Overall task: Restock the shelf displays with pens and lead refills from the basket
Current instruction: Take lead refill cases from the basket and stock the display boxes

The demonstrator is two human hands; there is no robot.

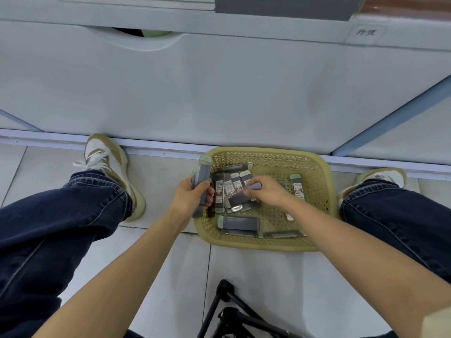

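Head view looks down past a tripod (225,290) to the left hand (189,193) gripping stacked refill cases (203,178), likely gathered for shelving, while the right hand (267,192) pinches another case (240,196) inside the basket (325,181) below the shelf unit (219,93).

A tan-and-white sneaker (109,164) stands on the tiled floor (156,174) left of the left hand (189,197); a black tripod (225,292) lies nearer the person; a white cabinet (219,93) rises beyond.
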